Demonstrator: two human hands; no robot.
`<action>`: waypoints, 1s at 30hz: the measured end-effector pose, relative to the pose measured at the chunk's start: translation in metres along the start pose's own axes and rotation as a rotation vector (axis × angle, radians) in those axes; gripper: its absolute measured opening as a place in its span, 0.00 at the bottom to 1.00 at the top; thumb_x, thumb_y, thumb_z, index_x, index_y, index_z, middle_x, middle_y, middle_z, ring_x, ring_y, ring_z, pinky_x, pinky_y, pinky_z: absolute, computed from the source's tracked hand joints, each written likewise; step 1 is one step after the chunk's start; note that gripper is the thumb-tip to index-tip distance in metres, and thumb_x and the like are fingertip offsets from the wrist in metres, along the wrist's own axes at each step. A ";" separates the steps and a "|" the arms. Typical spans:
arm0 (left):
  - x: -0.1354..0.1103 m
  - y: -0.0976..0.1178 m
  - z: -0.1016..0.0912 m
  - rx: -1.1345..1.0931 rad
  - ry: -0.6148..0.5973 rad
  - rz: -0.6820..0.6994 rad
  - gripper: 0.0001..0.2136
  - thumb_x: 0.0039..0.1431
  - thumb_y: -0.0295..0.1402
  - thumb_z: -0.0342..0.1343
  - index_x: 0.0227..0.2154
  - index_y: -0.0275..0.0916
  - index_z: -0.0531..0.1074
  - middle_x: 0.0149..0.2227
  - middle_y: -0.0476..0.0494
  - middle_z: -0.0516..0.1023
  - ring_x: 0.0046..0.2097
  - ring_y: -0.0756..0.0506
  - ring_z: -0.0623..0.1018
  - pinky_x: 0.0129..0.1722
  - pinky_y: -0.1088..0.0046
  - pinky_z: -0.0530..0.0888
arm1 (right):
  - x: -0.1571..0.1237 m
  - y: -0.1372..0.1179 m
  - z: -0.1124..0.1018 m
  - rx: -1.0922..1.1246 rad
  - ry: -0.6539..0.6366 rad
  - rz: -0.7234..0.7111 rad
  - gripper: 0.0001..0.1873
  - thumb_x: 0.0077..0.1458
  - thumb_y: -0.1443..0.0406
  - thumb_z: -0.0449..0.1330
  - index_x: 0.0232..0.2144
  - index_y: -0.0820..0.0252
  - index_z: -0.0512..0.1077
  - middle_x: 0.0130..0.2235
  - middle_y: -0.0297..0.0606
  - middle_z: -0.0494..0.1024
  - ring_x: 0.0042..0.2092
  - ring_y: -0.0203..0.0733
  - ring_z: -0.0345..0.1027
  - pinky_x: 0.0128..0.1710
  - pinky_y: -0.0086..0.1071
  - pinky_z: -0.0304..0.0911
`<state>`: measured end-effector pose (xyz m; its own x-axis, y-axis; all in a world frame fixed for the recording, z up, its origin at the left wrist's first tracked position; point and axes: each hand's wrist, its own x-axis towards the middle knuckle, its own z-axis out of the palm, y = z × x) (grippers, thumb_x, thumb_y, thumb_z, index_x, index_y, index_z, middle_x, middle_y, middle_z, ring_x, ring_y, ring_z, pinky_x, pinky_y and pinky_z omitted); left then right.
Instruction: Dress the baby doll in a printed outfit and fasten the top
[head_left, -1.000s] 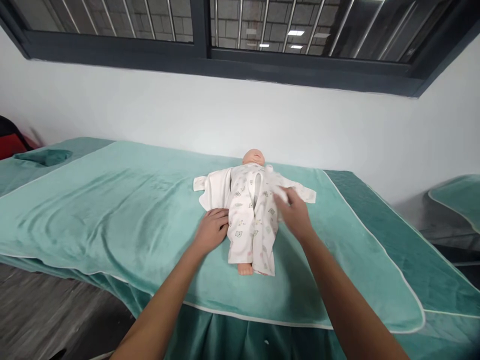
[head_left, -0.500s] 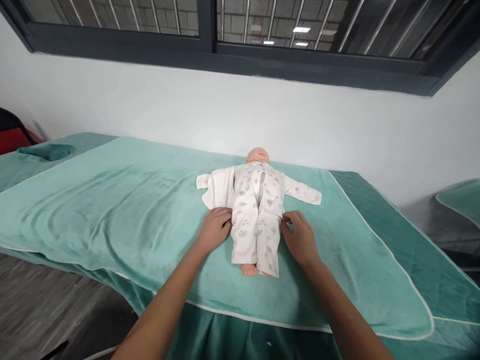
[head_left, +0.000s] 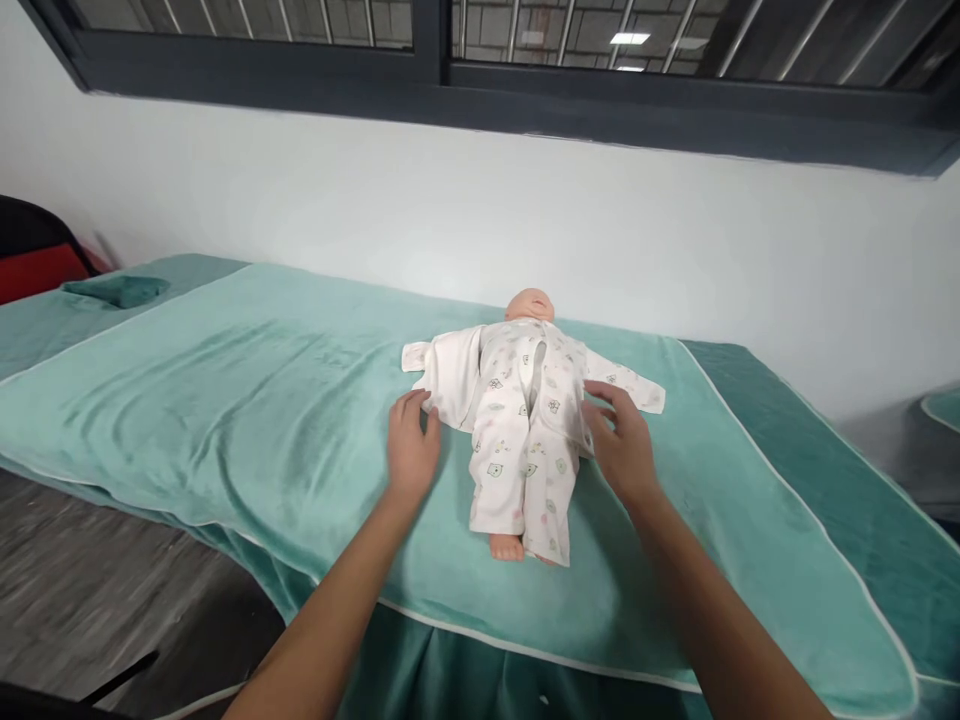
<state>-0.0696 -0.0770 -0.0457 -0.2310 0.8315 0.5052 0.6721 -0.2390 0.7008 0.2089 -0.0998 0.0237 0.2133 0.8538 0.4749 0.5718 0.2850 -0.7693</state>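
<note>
Left hand (head_left: 411,450), right hand (head_left: 624,450): at jacket (head_left: 556,385) edges.
I see left fingers slightly parted by the flap (head_left: 454,378), right half-curled, both grips unclear; doll (head_left: 530,303) face-up between, on blanket (head_left: 262,400), probably so both sides are reachable.

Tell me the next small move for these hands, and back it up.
Probably have the left hand take the lower edge of the open white flap and fold it in over the doll. That flap lies spread to the side, plain face up, while the opposite printed panel lies over the body; that hand is right by the flap's edge.
</note>
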 end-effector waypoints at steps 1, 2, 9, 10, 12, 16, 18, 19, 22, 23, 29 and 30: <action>0.003 -0.002 0.000 0.035 0.000 -0.029 0.16 0.66 0.35 0.47 0.53 0.38 0.70 0.56 0.35 0.73 0.61 0.37 0.69 0.62 0.54 0.67 | 0.011 -0.003 0.007 0.030 -0.009 0.009 0.17 0.60 0.56 0.57 0.50 0.54 0.72 0.54 0.42 0.75 0.56 0.47 0.68 0.57 0.44 0.64; 0.007 -0.003 0.001 0.080 -0.007 -0.058 0.17 0.66 0.36 0.48 0.54 0.38 0.69 0.57 0.33 0.72 0.61 0.36 0.69 0.62 0.52 0.66 | 0.023 -0.006 0.014 0.057 -0.028 0.017 0.18 0.61 0.56 0.57 0.51 0.53 0.72 0.56 0.41 0.74 0.58 0.47 0.67 0.59 0.45 0.63; 0.043 -0.010 0.006 0.383 -0.062 -0.248 0.16 0.62 0.40 0.53 0.48 0.36 0.71 0.57 0.27 0.72 0.62 0.26 0.66 0.59 0.41 0.64 | 0.107 -0.010 0.053 0.039 -0.207 0.100 0.28 0.61 0.51 0.57 0.59 0.56 0.69 0.65 0.46 0.67 0.66 0.56 0.59 0.67 0.56 0.49; 0.045 -0.012 0.006 0.383 -0.060 -0.243 0.14 0.62 0.40 0.53 0.45 0.37 0.71 0.56 0.28 0.73 0.61 0.27 0.67 0.58 0.41 0.64 | 0.112 -0.006 0.056 0.047 -0.243 0.107 0.29 0.60 0.50 0.57 0.58 0.56 0.70 0.65 0.45 0.67 0.67 0.57 0.58 0.67 0.56 0.48; 0.046 -0.015 0.006 0.343 -0.054 -0.219 0.10 0.62 0.39 0.53 0.39 0.40 0.71 0.53 0.32 0.75 0.58 0.29 0.70 0.57 0.42 0.64 | 0.117 0.003 0.059 0.075 -0.293 0.096 0.30 0.60 0.48 0.57 0.60 0.55 0.69 0.67 0.43 0.64 0.68 0.56 0.55 0.69 0.55 0.45; 0.048 -0.012 0.009 0.012 -0.059 -0.290 0.10 0.63 0.43 0.52 0.36 0.42 0.68 0.38 0.43 0.76 0.41 0.40 0.75 0.45 0.58 0.72 | 0.116 0.018 0.059 0.129 -0.349 0.032 0.32 0.62 0.48 0.55 0.64 0.53 0.65 0.70 0.37 0.58 0.71 0.50 0.48 0.71 0.51 0.41; 0.053 0.005 0.012 -0.244 -0.022 -0.302 0.10 0.64 0.44 0.52 0.37 0.42 0.66 0.34 0.48 0.73 0.35 0.46 0.73 0.37 0.67 0.72 | 0.117 0.020 0.057 0.143 -0.377 0.021 0.31 0.63 0.49 0.55 0.64 0.54 0.65 0.70 0.37 0.59 0.71 0.50 0.48 0.72 0.50 0.41; 0.055 0.019 0.015 -0.354 0.005 -0.267 0.10 0.64 0.44 0.52 0.37 0.42 0.65 0.33 0.49 0.72 0.34 0.48 0.73 0.36 0.70 0.72 | 0.119 0.020 0.057 0.152 -0.381 0.017 0.31 0.64 0.49 0.55 0.64 0.54 0.65 0.69 0.38 0.60 0.71 0.50 0.49 0.71 0.51 0.41; 0.057 0.072 0.022 -0.480 0.016 -0.053 0.08 0.66 0.42 0.52 0.38 0.43 0.65 0.35 0.49 0.73 0.37 0.48 0.75 0.38 0.71 0.75 | 0.124 0.021 0.057 0.187 -0.375 -0.003 0.28 0.64 0.49 0.54 0.61 0.53 0.69 0.67 0.37 0.65 0.70 0.50 0.52 0.71 0.52 0.44; 0.055 0.090 0.024 -0.432 -0.044 0.051 0.07 0.68 0.40 0.50 0.39 0.44 0.66 0.37 0.48 0.75 0.40 0.47 0.77 0.41 0.68 0.76 | 0.125 0.021 0.057 0.207 -0.370 -0.003 0.27 0.63 0.49 0.55 0.60 0.52 0.70 0.66 0.36 0.66 0.70 0.50 0.53 0.70 0.52 0.45; 0.024 0.131 0.033 -0.001 -0.424 0.740 0.09 0.66 0.24 0.47 0.42 0.42 0.70 0.55 0.43 0.78 0.62 0.42 0.71 0.65 0.52 0.64 | 0.128 0.021 0.059 0.343 -0.208 0.061 0.19 0.63 0.51 0.54 0.47 0.54 0.76 0.52 0.36 0.79 0.56 0.47 0.69 0.62 0.47 0.60; 0.020 0.127 0.033 0.018 -0.396 0.742 0.09 0.66 0.24 0.48 0.42 0.42 0.70 0.56 0.43 0.77 0.62 0.42 0.71 0.63 0.52 0.66 | 0.128 0.019 0.060 0.344 -0.196 0.066 0.17 0.63 0.52 0.55 0.45 0.54 0.76 0.51 0.36 0.79 0.55 0.46 0.70 0.61 0.46 0.61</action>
<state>0.0345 -0.0742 0.0366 0.5371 0.5770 0.6153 0.5643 -0.7879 0.2464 0.1995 0.0405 0.0443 0.0664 0.9326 0.3549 0.2567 0.3277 -0.9092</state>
